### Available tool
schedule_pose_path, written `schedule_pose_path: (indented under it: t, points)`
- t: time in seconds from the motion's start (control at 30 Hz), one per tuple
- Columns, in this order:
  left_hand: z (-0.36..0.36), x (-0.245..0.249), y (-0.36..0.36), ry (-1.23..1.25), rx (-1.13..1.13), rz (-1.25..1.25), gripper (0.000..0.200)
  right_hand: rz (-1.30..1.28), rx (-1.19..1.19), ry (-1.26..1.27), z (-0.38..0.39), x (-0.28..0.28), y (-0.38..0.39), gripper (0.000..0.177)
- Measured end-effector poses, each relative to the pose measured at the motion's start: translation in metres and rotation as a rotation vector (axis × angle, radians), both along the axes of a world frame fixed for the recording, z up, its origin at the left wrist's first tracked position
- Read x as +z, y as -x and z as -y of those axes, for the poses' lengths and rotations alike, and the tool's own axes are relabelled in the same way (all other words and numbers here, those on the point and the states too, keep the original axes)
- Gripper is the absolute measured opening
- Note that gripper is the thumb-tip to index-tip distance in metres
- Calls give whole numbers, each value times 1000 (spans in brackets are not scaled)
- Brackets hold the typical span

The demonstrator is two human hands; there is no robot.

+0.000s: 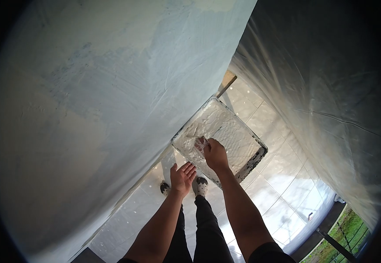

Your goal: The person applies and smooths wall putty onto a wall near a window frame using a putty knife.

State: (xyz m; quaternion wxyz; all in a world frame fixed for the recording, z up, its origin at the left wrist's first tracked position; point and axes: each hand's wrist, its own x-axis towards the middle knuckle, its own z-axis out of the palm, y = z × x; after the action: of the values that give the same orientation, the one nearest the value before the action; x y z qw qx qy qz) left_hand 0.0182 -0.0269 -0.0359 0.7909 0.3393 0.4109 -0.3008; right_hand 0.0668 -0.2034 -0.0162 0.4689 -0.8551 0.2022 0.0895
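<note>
My right hand [216,154] is closed around a plaster-smeared putty knife [200,144], its handle mostly hidden by the fingers. The blade end touches the pale, wet plaster [227,127] in a wide, shallow tray [257,158] with dark, crusted edges. Beside the tray's near left edge, my left hand [183,177] is held palm up, fingers stretched out and thumb apart, with nothing in it. Whether its fingertips touch the tray rim cannot be made out.
A wall [111,87] with patchy pale plaster rises on the left. Plastic sheeting [326,87] hangs on the right. Below are a sheet-covered tiled floor [282,175] and my patterned shoes [200,186]. A wooden piece [228,82] lies behind the tray; a railing [337,243] stands lower right.
</note>
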Motion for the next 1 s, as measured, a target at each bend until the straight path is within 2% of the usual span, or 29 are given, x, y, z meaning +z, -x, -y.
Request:
schedule_pose_path:
  t: [0.07,0.13,0.2,0.27,0.33,0.4,0.6,0.67,1.0]
  points:
    - [0,1,0,-1,15,5,86,57,-4,37,-2,-11,4,18]
    - [0,2,0,-4,5,4,86,-34,151,27,-4,-16,6,19]
    - [-2,4,-2,-14,6,9,86,-15,166,52,-3,-15,2,20]
    - [0,4,0,-2,-2,15,86,-12,105,61,-1,-13,3,20]
    - [1,4,-1,-8,-4,10,86,-64,167,24,-2,-15,7,19]
    - [-1,4,-2,-18,1,11,86,53,63,60,0,-16,6,19]
    - [1,3,0,-25,9,-5,86,-27,142,-26,-3,-19,16,22]
    - [1,3,0,-4,4,11,86,6,47,9,0,-16,15,20]
    - [3,4,0,-22,14,11,85,5,112,67,-11,-10,25,19]
